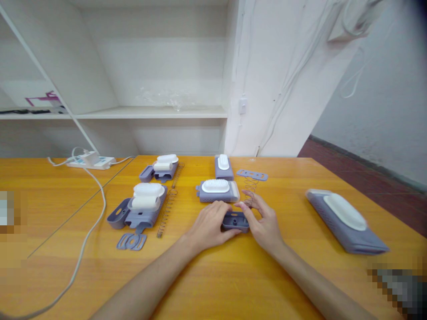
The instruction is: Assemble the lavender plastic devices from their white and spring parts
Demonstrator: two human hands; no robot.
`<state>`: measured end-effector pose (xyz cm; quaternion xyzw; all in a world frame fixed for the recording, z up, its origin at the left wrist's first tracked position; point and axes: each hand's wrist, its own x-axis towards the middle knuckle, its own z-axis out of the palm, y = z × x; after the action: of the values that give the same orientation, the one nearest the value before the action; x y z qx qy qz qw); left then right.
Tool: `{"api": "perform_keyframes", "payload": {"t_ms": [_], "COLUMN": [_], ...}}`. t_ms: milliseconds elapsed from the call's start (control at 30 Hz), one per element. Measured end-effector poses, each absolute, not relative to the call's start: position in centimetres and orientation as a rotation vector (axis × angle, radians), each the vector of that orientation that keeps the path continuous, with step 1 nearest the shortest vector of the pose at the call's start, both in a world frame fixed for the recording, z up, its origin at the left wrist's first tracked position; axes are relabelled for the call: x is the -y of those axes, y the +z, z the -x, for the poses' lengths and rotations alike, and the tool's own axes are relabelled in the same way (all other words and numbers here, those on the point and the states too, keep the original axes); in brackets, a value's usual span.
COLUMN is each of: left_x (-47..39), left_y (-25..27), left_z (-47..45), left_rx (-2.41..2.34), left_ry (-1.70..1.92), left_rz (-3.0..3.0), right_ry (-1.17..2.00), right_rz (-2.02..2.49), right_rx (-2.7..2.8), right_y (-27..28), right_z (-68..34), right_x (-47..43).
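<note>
My left hand [211, 224] is closed around the left end of a small grey-purple plastic end cap [235, 221], hollow side up, low over the wooden table. My right hand [265, 222] is at the cap's right end, its thumb and index finger around the near end of a thin coil spring [251, 183]; their exact contact is partly hidden. Just beyond my hands lies a grey-purple case with a white bristled oval pad [215, 186]. A flat slotted plate [251, 174] lies behind the spring.
Left on the table [213, 275] are two opened cases [147, 215] [166, 171] with white rollers, springs [167, 213] and a slotted plate [131, 242]. Another case [223, 166] stands at the back, one [347, 220] at right. A power strip [91, 161] trails a white cable [100, 191].
</note>
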<state>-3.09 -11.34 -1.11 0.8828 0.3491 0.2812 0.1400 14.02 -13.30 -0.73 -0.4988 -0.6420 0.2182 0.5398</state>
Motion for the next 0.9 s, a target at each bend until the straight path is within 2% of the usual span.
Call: {"api": "perform_keyframes", "payload": {"t_ms": [133, 367, 600, 900], "left_x": [11.26, 11.18, 11.26, 11.27], "left_y": [-1.30, -1.30, -1.14, -1.40], "left_z": [3.11, 3.13, 3.08, 3.12], "left_rx": [-1.000, -1.003, -1.003, -1.005], "left_ry": [0.821, 0.811, 0.829, 0.836], "left_rz": [-2.531, -2.504, -2.474, -2.460], "right_ry": [0.612, 0.467, 0.551, 0.511], "right_rz": [1.145, 1.205, 1.230, 1.266], "right_rx": [1.497, 1.514, 1.433, 1.513], "right_y": [-1.13, -1.01, -1.14, -1.77], "right_z": [-13.77, -13.78, -13.53, -13.34], "right_x": [13.22, 13.14, 13.44, 13.64]}}
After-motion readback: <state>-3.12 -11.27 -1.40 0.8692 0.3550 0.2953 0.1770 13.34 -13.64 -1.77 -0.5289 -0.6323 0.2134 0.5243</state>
